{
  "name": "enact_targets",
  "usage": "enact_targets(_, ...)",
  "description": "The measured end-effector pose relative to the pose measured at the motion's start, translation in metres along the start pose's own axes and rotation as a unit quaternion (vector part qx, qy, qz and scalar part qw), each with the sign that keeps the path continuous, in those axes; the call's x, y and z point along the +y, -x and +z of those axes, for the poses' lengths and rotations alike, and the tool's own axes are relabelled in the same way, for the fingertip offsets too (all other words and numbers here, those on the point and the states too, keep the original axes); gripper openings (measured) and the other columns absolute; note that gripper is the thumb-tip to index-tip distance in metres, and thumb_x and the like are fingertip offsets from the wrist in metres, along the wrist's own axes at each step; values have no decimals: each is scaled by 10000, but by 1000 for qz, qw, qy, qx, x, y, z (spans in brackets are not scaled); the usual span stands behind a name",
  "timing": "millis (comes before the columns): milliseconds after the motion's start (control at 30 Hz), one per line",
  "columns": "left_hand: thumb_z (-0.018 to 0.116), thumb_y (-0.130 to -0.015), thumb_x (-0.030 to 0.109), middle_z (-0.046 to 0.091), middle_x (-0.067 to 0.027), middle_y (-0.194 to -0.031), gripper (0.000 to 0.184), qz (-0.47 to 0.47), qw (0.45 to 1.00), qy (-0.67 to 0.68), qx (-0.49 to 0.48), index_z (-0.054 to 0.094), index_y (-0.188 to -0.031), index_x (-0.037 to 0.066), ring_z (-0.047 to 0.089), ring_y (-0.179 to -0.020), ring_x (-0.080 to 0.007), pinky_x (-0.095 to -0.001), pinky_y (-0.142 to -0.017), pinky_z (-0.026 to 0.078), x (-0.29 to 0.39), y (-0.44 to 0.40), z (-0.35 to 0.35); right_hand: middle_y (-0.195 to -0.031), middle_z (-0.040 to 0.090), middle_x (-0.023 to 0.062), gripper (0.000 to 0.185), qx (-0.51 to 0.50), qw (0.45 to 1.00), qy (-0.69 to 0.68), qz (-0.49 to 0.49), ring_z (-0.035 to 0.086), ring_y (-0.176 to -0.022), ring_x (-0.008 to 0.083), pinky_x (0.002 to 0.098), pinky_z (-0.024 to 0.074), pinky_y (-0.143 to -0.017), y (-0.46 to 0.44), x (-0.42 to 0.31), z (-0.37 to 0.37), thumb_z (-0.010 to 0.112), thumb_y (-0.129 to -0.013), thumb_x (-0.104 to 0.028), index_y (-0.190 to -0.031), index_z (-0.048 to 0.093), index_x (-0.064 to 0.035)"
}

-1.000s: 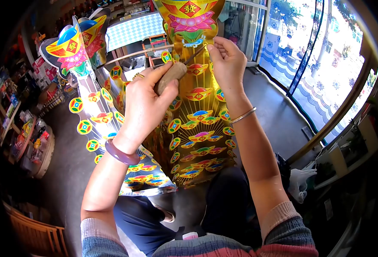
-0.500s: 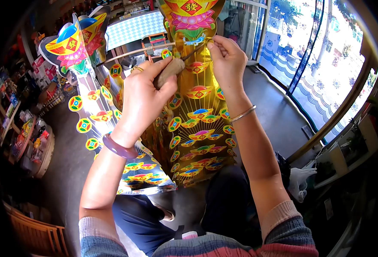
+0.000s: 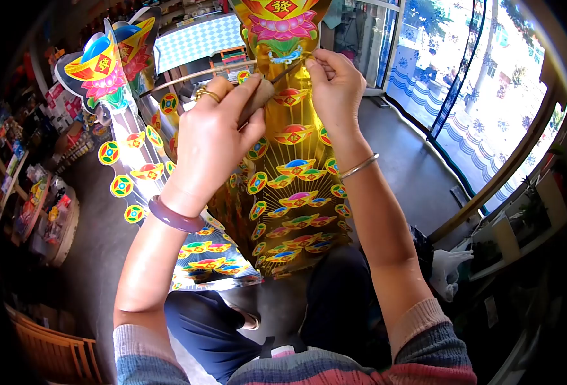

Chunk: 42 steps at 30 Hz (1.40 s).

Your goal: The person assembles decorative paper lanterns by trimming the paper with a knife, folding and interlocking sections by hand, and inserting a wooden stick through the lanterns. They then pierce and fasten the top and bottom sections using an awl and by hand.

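Observation:
My left hand (image 3: 216, 131) is wrapped round the wooden handle (image 3: 258, 97) of a tool whose thin dark shaft (image 3: 285, 72) points up and right. The fingers of my right hand (image 3: 335, 83) are pinched together by the shaft's tip, beside the upper part of a gold foil decoration (image 3: 293, 154). What they pinch is too small to make out. The decoration carries printed ingots, coins and a pink lotus. A similar silvery decoration (image 3: 129, 138) stands at the left, and a thin stick (image 3: 197, 77) spans between the two.
A blue-checked table (image 3: 200, 43) stands behind. Crowded shelves (image 3: 17, 173) line the left, above a wooden chair (image 3: 52, 343). Glass doors with patterned curtains (image 3: 450, 96) are at the right, and a white plastic bag (image 3: 449, 269) lies near my right elbow.
My left hand has turned over the handle, covering more of it. The decorations and both hands appear slightly further left in view. My right hand keeps its pinch.

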State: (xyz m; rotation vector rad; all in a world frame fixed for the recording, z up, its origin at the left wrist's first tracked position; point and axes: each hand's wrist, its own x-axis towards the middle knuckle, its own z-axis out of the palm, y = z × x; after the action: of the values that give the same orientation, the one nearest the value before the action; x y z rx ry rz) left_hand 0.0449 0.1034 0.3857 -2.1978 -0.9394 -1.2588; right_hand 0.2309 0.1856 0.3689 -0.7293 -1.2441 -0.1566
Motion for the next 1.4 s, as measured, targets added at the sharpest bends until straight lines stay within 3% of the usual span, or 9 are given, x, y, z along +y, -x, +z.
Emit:
enact_targets(167,638,-754,138,628,-148,-797,325,-285,896,331,-78,645,-1052,7,621,-689,-259,-298,-678,489,-11,-8,0,-777,656,59,159,-10,1000,15,12,590,-663,74,213,484,-628,0,-4,-1,694,-763,-20,-911,668,29)
enact_targets(433,654,-721,116,582,-107,-752,324,34,998,-37,39,657,-1038,52,598,-595,-262,-334,-551,486,3,-3,1,-712,611,88,119,15,1000,-17,6,597,-598,170,264,469,-588,1,-2,3,669,-732,-11,-849,658,4)
enact_targets(533,650,-724,106,588,-104,-780,311,-5,995,84,52,657,-1031,54,598,-583,-253,-335,-512,483,-11,-6,7,-714,614,87,114,15,1000,-14,5,599,-597,168,266,471,-590,1,-1,3,667,-734,-11,-846,657,4)
enact_targets(633,645,-728,28,582,-118,-780,368,-326,868,352,-131,641,-1095,63,596,-677,-263,-305,-565,474,-13,-13,-6,-715,615,86,112,11,1000,-14,9,599,-596,168,268,473,-592,0,-2,3,666,-735,-12,-845,655,6)
enact_targets(733,647,-731,110,588,-127,-800,309,32,996,63,59,650,-1031,38,608,-668,-291,-362,-553,502,-10,-10,4,-715,616,86,111,12,1000,-16,12,598,-594,167,267,473,-593,0,-2,3,666,-736,-14,-845,653,6)
enact_targets(900,642,-736,93,582,-132,-783,305,20,997,57,49,646,-1030,14,605,-661,-299,-354,-568,505,-6,-6,3,-716,617,86,108,11,1000,-11,14,603,-601,162,262,476,-597,0,-3,4,665,-741,-17,-846,652,8)
enact_targets(1000,646,-736,97,578,-137,-767,301,-327,856,381,-120,646,-1022,2,605,-675,-314,-359,-586,506,-14,-13,-4,-717,617,88,107,8,1000,-15,17,607,-604,166,262,479,-596,1,-3,3,666,-740,-15,-844,651,7)
enact_targets(1133,659,-733,114,576,-120,-780,306,24,996,61,53,645,-1028,33,607,-654,-298,-363,-570,508,-10,-8,2,-720,617,89,114,11,999,-27,14,608,-602,174,266,479,-590,0,-2,5,667,-735,-7,-847,652,3)
enact_targets(1400,650,-747,121,563,-147,-813,329,34,998,41,25,613,-1063,37,603,-673,-326,-392,-597,512,3,-19,10,-726,614,105,128,9,1000,-15,13,612,-610,195,282,482,-596,0,0,7,665,-743,-34,-863,649,6)
